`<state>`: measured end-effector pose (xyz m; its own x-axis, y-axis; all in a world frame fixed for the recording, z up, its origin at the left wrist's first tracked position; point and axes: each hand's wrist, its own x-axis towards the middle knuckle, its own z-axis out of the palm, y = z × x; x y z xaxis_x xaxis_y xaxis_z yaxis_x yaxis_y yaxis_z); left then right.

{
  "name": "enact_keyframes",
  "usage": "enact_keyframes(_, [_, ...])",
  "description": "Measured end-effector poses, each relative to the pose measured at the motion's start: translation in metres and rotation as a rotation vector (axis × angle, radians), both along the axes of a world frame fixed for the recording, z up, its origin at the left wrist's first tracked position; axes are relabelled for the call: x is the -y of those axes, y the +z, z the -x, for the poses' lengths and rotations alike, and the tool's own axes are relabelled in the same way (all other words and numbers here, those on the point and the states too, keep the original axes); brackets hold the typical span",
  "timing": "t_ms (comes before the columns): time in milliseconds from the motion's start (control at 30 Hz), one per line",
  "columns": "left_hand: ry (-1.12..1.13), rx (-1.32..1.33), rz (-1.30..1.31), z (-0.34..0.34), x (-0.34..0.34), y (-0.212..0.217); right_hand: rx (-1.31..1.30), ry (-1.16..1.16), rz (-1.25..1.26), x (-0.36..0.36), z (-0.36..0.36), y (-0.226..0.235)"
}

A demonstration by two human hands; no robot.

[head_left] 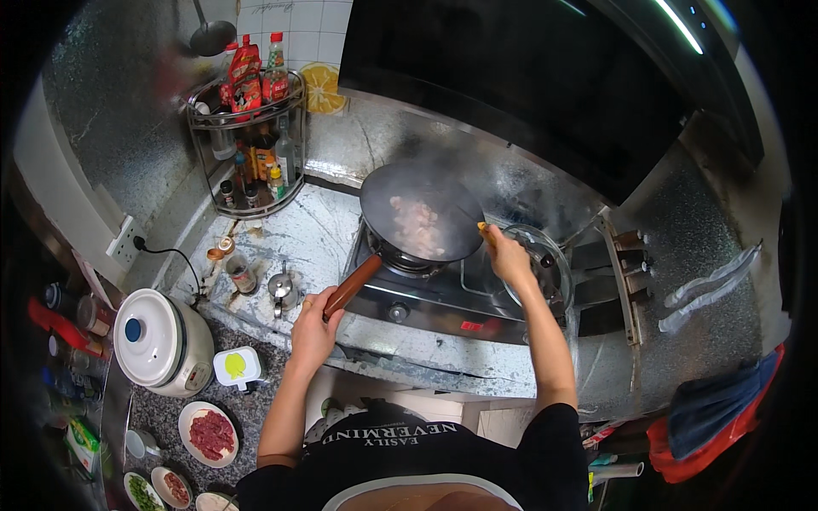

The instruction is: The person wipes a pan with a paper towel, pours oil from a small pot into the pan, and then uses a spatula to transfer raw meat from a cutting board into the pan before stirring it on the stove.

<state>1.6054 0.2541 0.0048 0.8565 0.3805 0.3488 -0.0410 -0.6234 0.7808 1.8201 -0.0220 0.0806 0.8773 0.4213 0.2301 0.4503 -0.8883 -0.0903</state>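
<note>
My left hand [313,336] is wrapped round the brown wooden handle of a dark wok [383,200], which sits tilted over a gas stove [409,298]. Pale pieces of meat [415,226] lie in a heap inside the wok, and steam blurs them. At the wok's right rim, my right hand [511,260] grips a yellow-handled utensil [486,228]. Its working end cannot be made out. Just beyond that hand a glass lid [558,272] rests over the right side of the stove.
A corner rack [247,115] of sauce bottles stands back left. To the left are a glass jar [241,274], a metal pot [281,289] and a white cooker [175,341]. Below it sits a plate of raw red meat [211,433]. Knives hang in a wall rack [620,281] at right.
</note>
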Motion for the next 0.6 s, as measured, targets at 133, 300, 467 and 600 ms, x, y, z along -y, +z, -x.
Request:
enact_keyframes(133, [0.004, -0.004, -0.007, 0.0, -0.001, -0.001, -0.113, 0.078, -0.001, -0.004, 0.016, -0.002])
enact_keyframes(300, [0.03, -0.017, 0.032, 0.004, -0.002, -0.001, -0.083, 0.096, 0.191, 0.017, 0.069, 0.087])
enact_keyframes(467, [0.021, -0.006, 0.033, 0.002, 0.0, 0.0, -0.066, 0.058, 0.365, 0.022, 0.068, 0.1])
enact_keyframes(600, [0.005, 0.01, 0.03, 0.001, 0.002, 0.0, -0.075, -0.015, 0.182, 0.013, 0.022, 0.056])
